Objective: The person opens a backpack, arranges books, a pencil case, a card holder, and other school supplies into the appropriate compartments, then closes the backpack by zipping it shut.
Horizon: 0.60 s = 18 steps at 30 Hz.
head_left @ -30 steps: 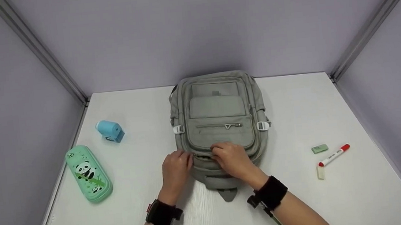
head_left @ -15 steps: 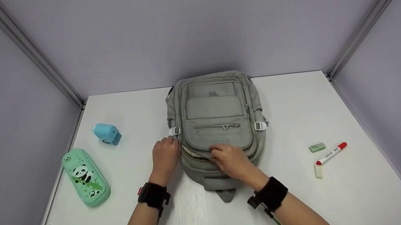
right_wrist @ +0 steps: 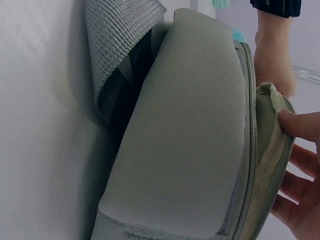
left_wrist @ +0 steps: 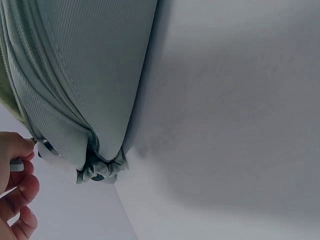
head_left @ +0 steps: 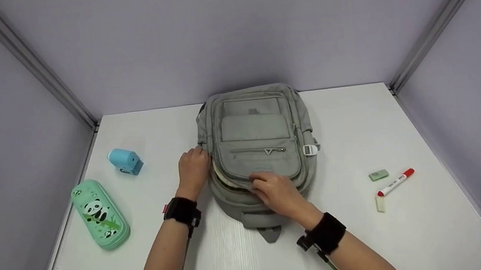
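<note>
A grey-green backpack (head_left: 255, 127) lies front side up, its top handle (head_left: 262, 219) toward me. My left hand (head_left: 193, 170) is at the bag's left side, pinching a zipper pull; a small grey tab (left_wrist: 17, 165) shows between its fingers in the left wrist view. Behind it the zipper is parted along a curved gap (head_left: 222, 178). With thumb and fingers, my right hand (head_left: 277, 193) holds the front edge (right_wrist: 272, 155) of the opened compartment, lifting it away from the bag body. The pale inner lining shows in the right wrist view.
On the left of the white table (head_left: 182, 264) are a green panda pencil case (head_left: 100, 214) and a blue pencil sharpener (head_left: 125, 160). At right lie a green eraser (head_left: 378, 175), a red-capped marker (head_left: 396, 182) and a pale eraser (head_left: 380, 204). Walls stand around the back and sides.
My left hand has slid the zipper pull leftward and up along the bag's left side, and the gap has lengthened. The right hand keeps its hold on the compartment edge.
</note>
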{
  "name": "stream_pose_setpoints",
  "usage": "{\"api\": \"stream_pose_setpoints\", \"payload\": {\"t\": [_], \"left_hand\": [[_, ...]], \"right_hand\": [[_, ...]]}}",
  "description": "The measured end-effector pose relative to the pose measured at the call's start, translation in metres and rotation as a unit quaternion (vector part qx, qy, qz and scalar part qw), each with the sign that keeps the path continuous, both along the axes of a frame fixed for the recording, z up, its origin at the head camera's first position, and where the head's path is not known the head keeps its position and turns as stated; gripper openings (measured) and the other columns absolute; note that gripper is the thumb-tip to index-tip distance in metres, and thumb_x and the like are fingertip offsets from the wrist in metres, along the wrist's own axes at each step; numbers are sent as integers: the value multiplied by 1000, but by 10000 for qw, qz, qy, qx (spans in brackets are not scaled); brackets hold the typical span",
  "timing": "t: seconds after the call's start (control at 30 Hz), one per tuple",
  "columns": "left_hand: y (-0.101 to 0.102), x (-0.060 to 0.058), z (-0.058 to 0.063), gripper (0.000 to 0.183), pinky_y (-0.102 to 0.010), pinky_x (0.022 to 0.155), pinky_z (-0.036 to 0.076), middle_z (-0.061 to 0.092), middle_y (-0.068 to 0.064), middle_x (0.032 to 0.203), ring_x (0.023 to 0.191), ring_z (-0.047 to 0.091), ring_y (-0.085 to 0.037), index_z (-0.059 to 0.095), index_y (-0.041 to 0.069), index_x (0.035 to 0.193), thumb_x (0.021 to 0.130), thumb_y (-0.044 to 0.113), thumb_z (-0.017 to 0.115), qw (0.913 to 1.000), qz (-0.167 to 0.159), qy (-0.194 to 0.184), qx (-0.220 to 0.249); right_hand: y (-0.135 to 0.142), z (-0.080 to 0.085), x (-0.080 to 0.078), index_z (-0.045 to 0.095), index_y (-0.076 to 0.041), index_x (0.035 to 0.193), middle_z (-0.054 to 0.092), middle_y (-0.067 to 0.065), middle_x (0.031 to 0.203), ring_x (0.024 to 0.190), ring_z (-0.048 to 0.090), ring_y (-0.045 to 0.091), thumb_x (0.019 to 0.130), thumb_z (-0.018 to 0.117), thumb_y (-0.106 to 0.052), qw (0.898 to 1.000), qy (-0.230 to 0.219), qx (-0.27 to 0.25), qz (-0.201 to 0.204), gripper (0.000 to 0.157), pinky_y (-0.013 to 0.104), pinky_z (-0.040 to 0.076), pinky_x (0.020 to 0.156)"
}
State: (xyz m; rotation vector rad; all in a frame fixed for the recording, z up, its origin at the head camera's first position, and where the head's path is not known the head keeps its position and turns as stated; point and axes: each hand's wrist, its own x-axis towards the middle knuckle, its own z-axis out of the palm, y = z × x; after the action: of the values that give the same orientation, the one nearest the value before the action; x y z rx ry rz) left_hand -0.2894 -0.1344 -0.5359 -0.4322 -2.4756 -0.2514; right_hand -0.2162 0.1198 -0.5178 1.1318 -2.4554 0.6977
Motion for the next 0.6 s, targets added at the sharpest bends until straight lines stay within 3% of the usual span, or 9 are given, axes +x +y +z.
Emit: {"api": "stream_pose_setpoints", "payload": {"t": [0.33, 0.6], "left_hand": [[-3, -26, 0, 26, -44, 50, 47, 55, -16, 66, 54, 55, -32, 60, -3, 62, 88, -7, 62, 9987, 262, -378, 216], [1, -47, 1, 31, -46, 49, 47, 56, -17, 65, 52, 55, -34, 58, -3, 58, 89, -5, 62, 9967, 451, -429, 512]], "right_hand": [[0, 0, 0, 70, -9, 88, 68, 9, 109, 97, 67, 25, 87, 75, -11, 9998, 98, -136, 116, 6, 36, 55, 78], [2, 1, 0, 68, -11, 86, 68, 9, 109, 97, 67, 25, 88, 74, -12, 9998, 131, -148, 58, 6, 37, 55, 77]]}}
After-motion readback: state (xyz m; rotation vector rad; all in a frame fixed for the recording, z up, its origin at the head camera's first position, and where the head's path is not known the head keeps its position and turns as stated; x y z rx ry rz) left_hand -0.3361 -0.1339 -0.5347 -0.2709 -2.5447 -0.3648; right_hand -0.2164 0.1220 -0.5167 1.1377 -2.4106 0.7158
